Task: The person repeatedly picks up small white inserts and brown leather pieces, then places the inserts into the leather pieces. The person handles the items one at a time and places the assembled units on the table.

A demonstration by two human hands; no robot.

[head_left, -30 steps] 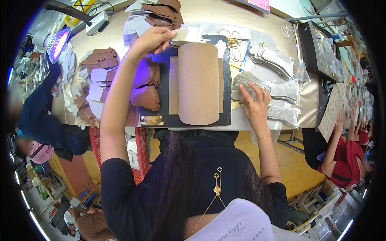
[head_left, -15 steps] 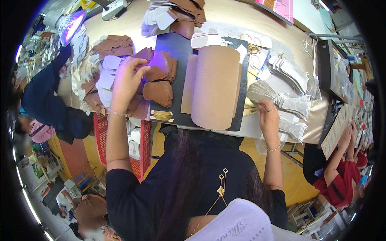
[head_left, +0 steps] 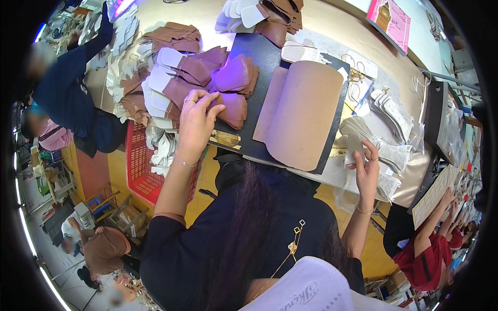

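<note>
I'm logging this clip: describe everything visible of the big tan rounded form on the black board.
The tan rounded form lies lengthwise on the black board, its near end close to the board's near edge. Its arched top looks smooth and matte, perhaps card or leather; a flatter tan ledge shows along its left side. Nothing lies on top. It stands between the left hand and right hand, neither touching it. Its underside is hidden.

The stacked pieces (head_left: 232, 111) at the left hand (head_left: 198, 120) were brown; the basket (head_left: 136, 168) left of it, red. The right hand's (head_left: 368, 163) piece (head_left: 355, 144) was grey. Between both hands, the curved block (head_left: 307, 114) was plain tan, the board (head_left: 264, 56) black.
</note>
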